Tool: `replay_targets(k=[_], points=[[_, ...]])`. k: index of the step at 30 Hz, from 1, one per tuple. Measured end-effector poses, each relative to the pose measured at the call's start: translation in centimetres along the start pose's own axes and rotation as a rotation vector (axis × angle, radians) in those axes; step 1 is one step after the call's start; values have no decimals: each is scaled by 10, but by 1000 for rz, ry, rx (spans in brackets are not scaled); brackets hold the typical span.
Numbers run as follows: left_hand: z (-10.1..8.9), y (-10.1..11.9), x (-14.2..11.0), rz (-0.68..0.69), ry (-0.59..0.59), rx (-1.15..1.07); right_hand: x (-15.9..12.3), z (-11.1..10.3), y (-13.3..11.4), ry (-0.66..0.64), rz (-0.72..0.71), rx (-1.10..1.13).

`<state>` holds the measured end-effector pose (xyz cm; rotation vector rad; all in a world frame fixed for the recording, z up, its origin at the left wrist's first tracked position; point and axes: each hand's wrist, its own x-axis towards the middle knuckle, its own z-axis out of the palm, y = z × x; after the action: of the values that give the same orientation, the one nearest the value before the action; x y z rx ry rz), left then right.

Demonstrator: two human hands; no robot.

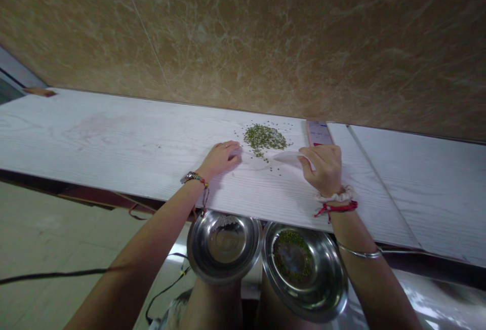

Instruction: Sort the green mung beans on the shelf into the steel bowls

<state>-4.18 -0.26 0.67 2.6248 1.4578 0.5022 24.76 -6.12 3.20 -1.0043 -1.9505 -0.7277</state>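
A loose pile of small green beans point(264, 137), which look like mung beans, lies spread on the white wood-grain tabletop point(132, 132). Just left of the pile, my left hand point(223, 159) rests palm down on the table with its fingers stretched out and nothing in it. On the pile's right side, my right hand point(322, 168) pinches a thin white sheet point(290, 158), whose tip points at the nearest stray beans; its exact kind is unclear. Below the table edge, a steel bowl point(322, 274) holds green beans, and a second steel bowl point(197, 254) has whitish grains along its inside.
A phone-like object point(319, 131) with a lit screen lies by the wall, behind my right hand. A brown marbled wall point(243, 41) rises along the back edge. Both bowls sit over my legs. A black cable point(56, 274) crosses at lower left. A seam point(383, 186) runs across the right tabletop.
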Motion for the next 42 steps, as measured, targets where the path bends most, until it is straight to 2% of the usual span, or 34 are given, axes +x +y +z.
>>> replay_targets(k=[3, 17, 22, 29, 33, 38, 42], points=[[1, -1, 0, 2, 2, 2, 1, 0, -2, 7, -48, 22], [-1, 1, 0, 1, -4, 7, 1, 0, -6, -45, -90, 48], [1, -2, 0, 30, 7, 5, 4, -1, -8, 15, -121, 93], [2, -3, -1, 95, 41, 25, 8, 2, -18, 22, -183, 182], [2, 0, -3, 144, 56, 52, 8, -1, -18, 7, -172, 204], [3, 2, -4, 129, 53, 91, 12, -3, -16, 100, -114, 156], [3, 2, -4, 108, 69, 76, 15, 3, -20, 43, -156, 162]])
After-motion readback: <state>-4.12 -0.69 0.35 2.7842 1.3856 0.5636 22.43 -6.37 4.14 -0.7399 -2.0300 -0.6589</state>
